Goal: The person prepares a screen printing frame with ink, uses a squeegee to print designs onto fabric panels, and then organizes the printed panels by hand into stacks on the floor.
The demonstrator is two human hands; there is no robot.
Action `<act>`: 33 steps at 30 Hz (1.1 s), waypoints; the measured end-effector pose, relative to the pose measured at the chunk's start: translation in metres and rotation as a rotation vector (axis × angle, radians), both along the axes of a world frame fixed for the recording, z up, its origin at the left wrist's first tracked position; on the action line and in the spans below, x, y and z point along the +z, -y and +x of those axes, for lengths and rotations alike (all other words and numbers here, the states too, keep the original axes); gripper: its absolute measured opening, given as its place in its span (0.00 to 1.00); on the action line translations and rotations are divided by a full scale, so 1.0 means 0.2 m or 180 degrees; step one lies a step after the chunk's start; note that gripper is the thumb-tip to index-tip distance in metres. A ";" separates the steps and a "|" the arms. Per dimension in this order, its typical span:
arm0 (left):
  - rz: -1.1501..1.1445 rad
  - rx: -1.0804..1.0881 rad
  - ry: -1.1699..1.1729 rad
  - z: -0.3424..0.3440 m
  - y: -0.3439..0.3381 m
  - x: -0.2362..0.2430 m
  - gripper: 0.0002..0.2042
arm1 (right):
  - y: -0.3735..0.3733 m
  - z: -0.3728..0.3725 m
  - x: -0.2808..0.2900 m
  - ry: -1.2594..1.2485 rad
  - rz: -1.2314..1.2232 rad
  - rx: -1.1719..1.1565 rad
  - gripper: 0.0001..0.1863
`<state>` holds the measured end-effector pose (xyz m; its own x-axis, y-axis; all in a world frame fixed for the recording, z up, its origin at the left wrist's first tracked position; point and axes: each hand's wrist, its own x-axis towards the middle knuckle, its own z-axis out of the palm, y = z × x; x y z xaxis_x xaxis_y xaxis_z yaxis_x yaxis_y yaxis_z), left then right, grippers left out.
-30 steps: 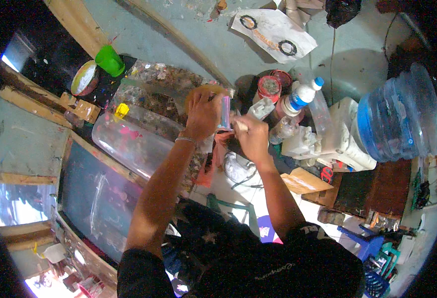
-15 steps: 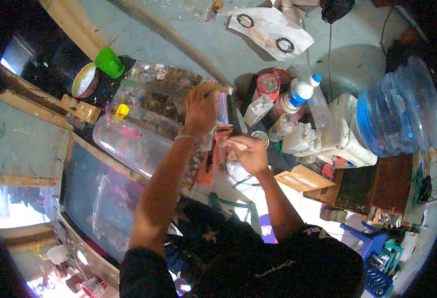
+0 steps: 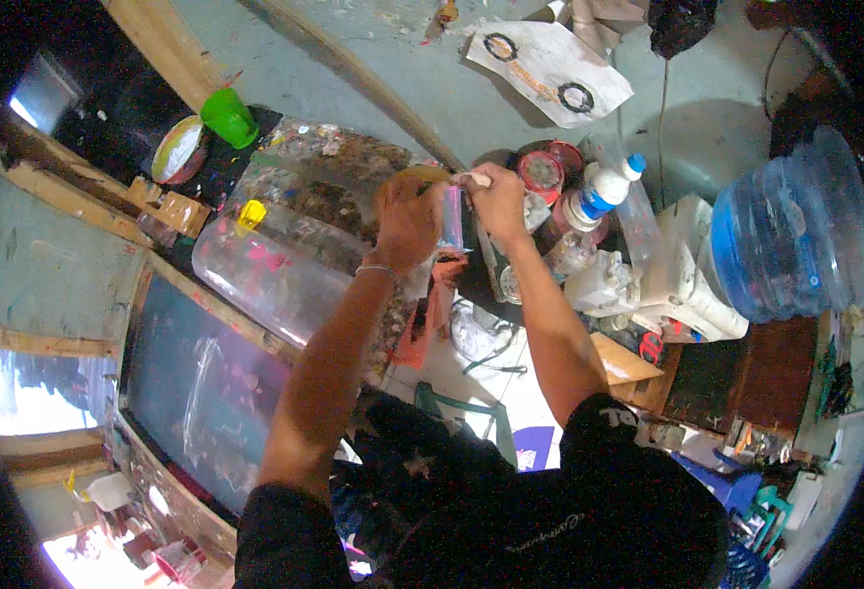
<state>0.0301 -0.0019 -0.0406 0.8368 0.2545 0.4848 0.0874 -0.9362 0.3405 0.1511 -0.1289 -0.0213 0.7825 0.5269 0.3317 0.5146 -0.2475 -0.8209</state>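
Observation:
My left hand (image 3: pixel 404 224) is at the right end of the worktop, fingers curled; what it grips, if anything, is hidden. A yellowish curved rim (image 3: pixel 426 174) shows just past its fingers. Right beside it is a narrow pink-and-bluish translucent strip (image 3: pixel 453 218). On the strip's other side, near its far end, my right hand (image 3: pixel 498 204) is closed on a small pale piece (image 3: pixel 480 180), whose kind I cannot make out. An orange plastic-like sheet (image 3: pixel 414 339) hangs below the strip at the worktop's edge.
The stained worktop (image 3: pixel 285 280) carries a yellow object (image 3: pixel 251 214). A green cup (image 3: pixel 229 119) and a bowl (image 3: pixel 179 150) stand beyond its left. To the right are red-rimmed tubs (image 3: pixel 542 173), a blue-capped bottle (image 3: pixel 608 185), white jugs (image 3: pixel 599 282) and a large water bottle (image 3: pixel 783 231).
My right hand has moved away from my body, from below the strip to beside its far end, with the pale piece in its fingers. My left hand stays about where it was.

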 end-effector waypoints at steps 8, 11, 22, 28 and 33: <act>0.0219 -0.1070 0.1003 -0.08 -0.06 0.21 0.35 | 0.49 -0.03 0.04 -0.2058 0.0956 0.0013 0.18; 0.0949 -0.0079 0.0501 -0.21 -0.11 -0.19 0.39 | 0.60 -0.28 -0.05 -0.2107 0.0720 0.0116 0.21; -0.3407 0.0311 0.1589 -1.71 -0.04 0.69 0.26 | 0.60 -0.28 0.21 -0.1591 0.0839 0.0319 0.18; -0.0991 0.2340 -0.1470 -2.56 -0.25 0.91 0.16 | 0.26 -0.66 0.13 -0.2089 0.0643 0.0986 0.15; -0.0962 0.2427 -0.1938 -2.63 -0.40 0.87 0.17 | 0.20 -0.89 0.16 -0.2240 0.0724 0.1282 0.13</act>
<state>-0.4950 0.0773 0.1328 0.4837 0.8638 -0.1414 0.8614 -0.4411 0.2519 -0.0268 -0.1687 0.0105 0.6129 0.7896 -0.0312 -0.1224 0.0558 -0.9909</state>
